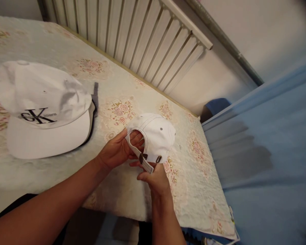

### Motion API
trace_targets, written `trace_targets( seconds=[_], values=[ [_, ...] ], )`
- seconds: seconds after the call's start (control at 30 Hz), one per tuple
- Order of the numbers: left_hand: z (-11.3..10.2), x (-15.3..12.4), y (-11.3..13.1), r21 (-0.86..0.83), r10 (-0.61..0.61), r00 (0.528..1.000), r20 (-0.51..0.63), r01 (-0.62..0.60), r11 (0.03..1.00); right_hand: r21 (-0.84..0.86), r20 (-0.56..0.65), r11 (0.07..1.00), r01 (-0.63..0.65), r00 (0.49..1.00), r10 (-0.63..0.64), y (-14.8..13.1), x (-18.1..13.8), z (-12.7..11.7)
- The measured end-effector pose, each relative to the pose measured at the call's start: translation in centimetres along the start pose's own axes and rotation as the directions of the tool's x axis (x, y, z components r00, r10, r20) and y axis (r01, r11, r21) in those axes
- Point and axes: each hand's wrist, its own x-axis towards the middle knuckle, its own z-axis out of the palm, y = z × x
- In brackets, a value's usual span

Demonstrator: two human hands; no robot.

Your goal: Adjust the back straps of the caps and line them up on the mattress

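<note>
A white baseball cap [159, 134] is held between both hands, its back opening turned toward me. My left hand [116, 149] grips the cap's edge at the left of that opening, with fingers showing through the gap. My right hand [158, 178] pinches the loose end of the adjustment strap [148, 166] under the opening. A dark metal buckle [142, 158] sits on the strap, and a small metal eyelet [158, 159] shows on the cap's rim. To the left lies a larger white cap [46, 98] with black lettering, resting over a dark cap [94, 115] that is mostly hidden.
The caps are on a floral-patterned cover [199, 180] over a bed or table. A white slatted radiator [132, 37] stands along the far edge. Blue curtain fabric [267, 146] hangs at the right. A dark blue object [215, 107] is in the far corner.
</note>
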Motion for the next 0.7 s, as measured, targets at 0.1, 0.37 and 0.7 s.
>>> trace_targets(
  seconds=[0.1, 0.37, 0.7],
  values=[
    [0.1, -0.1, 0.0, 0.002, 0.006, 0.999, -0.042, -0.005, 1.0, 0.021, -0.092, 0.995, 0.099, 0.991, -0.097, 0.7, -0.1, 1.1],
    [0.4, -0.3, -0.3, -0.003, 0.071, 0.994, -0.087, -0.071, 0.997, 0.079, -0.385, 0.949, 0.305, 0.887, -0.254, 1.2, 0.2, 3.5],
    [-0.1, -0.3, -0.2, 0.01, 0.022, 0.998, -0.058, -0.022, 1.0, 0.31, -0.346, 0.876, 0.368, 0.902, -0.257, 0.3, 0.1, 4.6]
  ],
)
